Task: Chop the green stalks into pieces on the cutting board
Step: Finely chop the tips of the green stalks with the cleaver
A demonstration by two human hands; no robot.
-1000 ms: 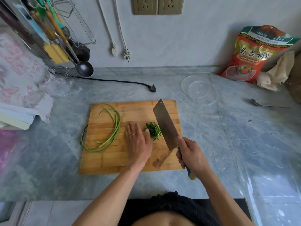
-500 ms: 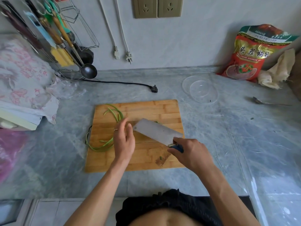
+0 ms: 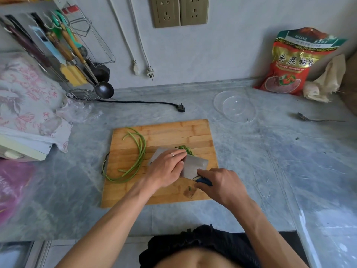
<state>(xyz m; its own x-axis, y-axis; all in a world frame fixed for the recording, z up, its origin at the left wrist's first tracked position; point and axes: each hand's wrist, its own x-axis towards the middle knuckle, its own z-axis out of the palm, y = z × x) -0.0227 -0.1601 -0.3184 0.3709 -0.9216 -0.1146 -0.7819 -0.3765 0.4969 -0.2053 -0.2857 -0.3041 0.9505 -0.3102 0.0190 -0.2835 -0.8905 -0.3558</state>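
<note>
A wooden cutting board (image 3: pixel 173 130) lies on the grey marble counter. Long whole green stalks (image 3: pixel 140 151) curve down its left side. A cleaver (image 3: pixel 195 166) lies flat and low over the board's middle, with my right hand (image 3: pixel 218 183) shut on its blue handle. My left hand (image 3: pixel 167 167) rests palm down on the flat blade, fingers reaching toward a small pile of chopped green pieces (image 3: pixel 184 148) at the blade's far edge. The hand and blade hide part of the pile.
A clear glass bowl (image 3: pixel 234 106) stands behind the board to the right, a spoon (image 3: pixel 309 118) farther right. A red snack bag (image 3: pixel 289 62) leans on the wall. A black cord and plug (image 3: pixel 180 108) lie behind the board. A utensil rack (image 3: pixel 58 51) is at the left.
The cleaver went from upright beside the chopped pile to lying flat over the board. My left hand moved from the board onto the blade's flat side.
</note>
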